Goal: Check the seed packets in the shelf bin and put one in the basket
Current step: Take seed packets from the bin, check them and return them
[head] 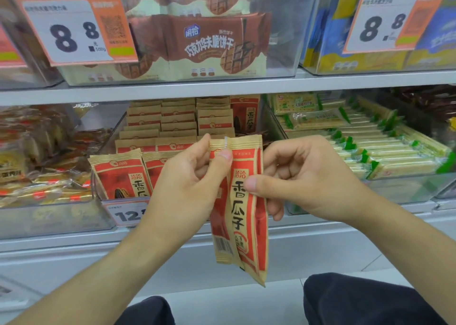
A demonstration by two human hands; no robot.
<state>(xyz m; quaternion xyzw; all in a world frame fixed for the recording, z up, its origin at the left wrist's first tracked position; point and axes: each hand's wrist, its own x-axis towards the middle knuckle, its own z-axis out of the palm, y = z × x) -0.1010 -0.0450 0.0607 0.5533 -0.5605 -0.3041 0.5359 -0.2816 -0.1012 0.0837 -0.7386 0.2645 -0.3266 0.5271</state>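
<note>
The seed packet [246, 208] hangs in front of the lower shelf [74, 236], between the left hand [187, 179] and the right hand [303, 176] (both hold it). Behind it, the shelf bin [97, 189] holds more packets in rows. The wafer bin [399, 186] stands to its right, the biscuit bin [283, 53] above it.

grey shop shelves [172, 88]; clear bins [283, 28], price tags [74, 28]

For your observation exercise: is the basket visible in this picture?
No, only the shelf bin, both hands and the held seed packet show.
</note>
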